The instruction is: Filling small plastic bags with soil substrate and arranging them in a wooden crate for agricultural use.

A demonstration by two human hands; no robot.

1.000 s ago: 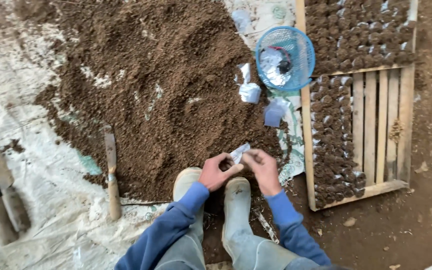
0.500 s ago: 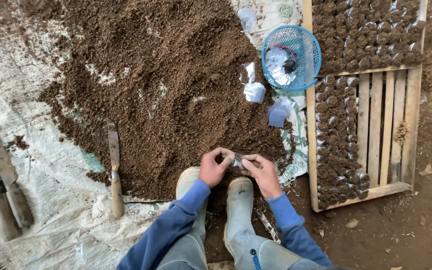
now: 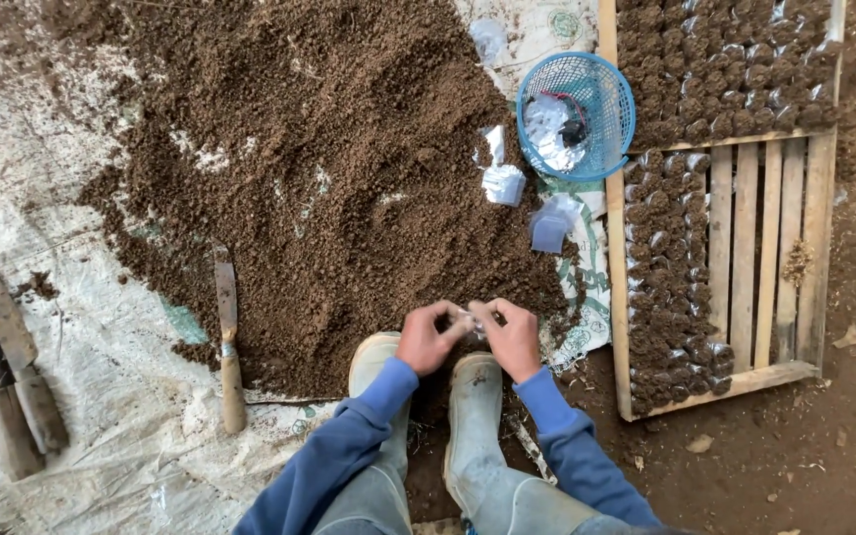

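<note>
My left hand (image 3: 428, 339) and my right hand (image 3: 509, 335) meet just above my rubber boots (image 3: 474, 406), and together they pinch a small clear plastic bag (image 3: 472, 321), mostly hidden by the fingers. Right in front of them lies a big heap of brown soil (image 3: 329, 168) spread on a white tarp (image 3: 101, 396). A few small empty plastic bags (image 3: 503, 182) lie on the soil's right edge.
A blue mesh basket (image 3: 601, 94) holding plastic bags stands at the upper right. A wooden slatted tray (image 3: 745, 248) with several rows of soil-filled bags lies on the right. A wooden-handled blade (image 3: 227, 337) and two larger tools (image 3: 7, 376) rest on the left.
Both hands drew closer together and the small bag, first held up between them and plainly visible, is now nearly covered by the fingers.
</note>
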